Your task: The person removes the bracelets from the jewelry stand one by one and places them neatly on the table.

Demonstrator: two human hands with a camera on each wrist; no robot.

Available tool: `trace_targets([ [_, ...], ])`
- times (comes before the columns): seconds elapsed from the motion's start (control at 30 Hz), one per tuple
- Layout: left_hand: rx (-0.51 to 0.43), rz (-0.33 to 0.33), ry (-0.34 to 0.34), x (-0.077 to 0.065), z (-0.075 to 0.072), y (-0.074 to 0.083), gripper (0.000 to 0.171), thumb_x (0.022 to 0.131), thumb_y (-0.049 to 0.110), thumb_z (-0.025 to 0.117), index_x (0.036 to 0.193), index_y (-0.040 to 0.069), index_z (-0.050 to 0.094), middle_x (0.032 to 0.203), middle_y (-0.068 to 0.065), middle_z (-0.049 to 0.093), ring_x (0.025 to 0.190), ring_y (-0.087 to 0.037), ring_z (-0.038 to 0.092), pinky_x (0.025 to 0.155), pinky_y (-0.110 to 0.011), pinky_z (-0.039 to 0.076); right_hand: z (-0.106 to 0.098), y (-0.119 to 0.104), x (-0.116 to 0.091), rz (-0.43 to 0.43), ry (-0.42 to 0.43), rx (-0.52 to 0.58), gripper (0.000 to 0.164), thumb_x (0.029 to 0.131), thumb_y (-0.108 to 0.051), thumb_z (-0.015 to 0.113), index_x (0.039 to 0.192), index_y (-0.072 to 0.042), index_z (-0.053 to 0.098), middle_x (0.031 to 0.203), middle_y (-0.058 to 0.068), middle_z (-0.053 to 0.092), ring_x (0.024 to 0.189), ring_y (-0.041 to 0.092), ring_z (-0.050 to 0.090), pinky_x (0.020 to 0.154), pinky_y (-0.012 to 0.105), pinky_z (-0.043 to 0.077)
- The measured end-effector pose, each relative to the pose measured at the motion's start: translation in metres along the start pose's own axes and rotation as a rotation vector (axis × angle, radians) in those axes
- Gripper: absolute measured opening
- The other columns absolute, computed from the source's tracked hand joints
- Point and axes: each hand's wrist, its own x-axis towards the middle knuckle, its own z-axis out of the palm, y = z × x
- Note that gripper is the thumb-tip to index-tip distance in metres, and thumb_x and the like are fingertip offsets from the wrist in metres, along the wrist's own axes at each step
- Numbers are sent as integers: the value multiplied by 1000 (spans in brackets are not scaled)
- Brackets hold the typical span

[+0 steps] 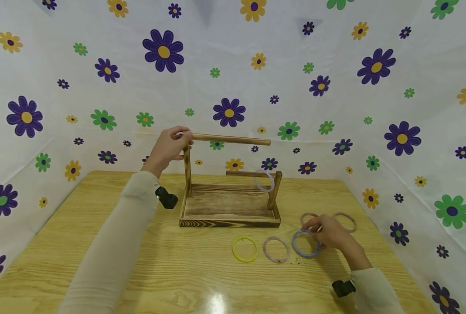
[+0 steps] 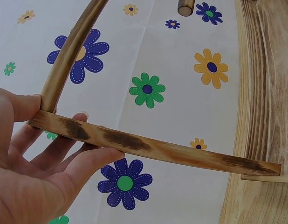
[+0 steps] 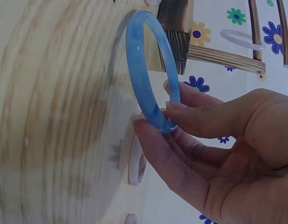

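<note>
At the upper left of the wooden stand (image 1: 229, 223), my left hand (image 1: 168, 147) grips the top of the left post (image 2: 134, 143), where the upper rod (image 1: 233, 139) joins it. The left wrist view shows the thumb and fingers on either side of this post. My right hand (image 1: 328, 233) pinches a blue bangle (image 3: 137, 65) between thumb and fingers, over the table's right part. A pale lilac bangle (image 1: 273, 181) hangs on the stand's lower rod (image 1: 242, 174), close to the right post.
A yellow bangle (image 1: 234, 248) and a greyish-mauve bangle (image 1: 277, 261) lie on the table (image 1: 178, 270) in front of the stand. Two brownish bangles lie by my right hand, one (image 1: 355, 223) to its right and one (image 1: 302, 216) partly hidden behind it. Flowered cloth (image 1: 201, 87) encloses the table.
</note>
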Motion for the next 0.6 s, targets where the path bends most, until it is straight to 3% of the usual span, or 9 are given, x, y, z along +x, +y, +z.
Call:
trace_targets([
  [0.3,-5,3,5,0,-1,-1,44,109,38,51,144,13,54,113,-4,66,111,-22,63,102,-58,54,4,-3,1,63,-17,-8,25,91,9,67,111,-2,78,101,23,70,61,20,63,53,34,58],
  [0.6,-6,9,4,1,-1,0,45,108,38,52,145,11,53,112,-4,66,110,-22,64,103,-58,54,6,-1,2,8,-33,-28,17,90,5,73,105,-1,79,89,12,70,56,17,62,51,31,57],
])
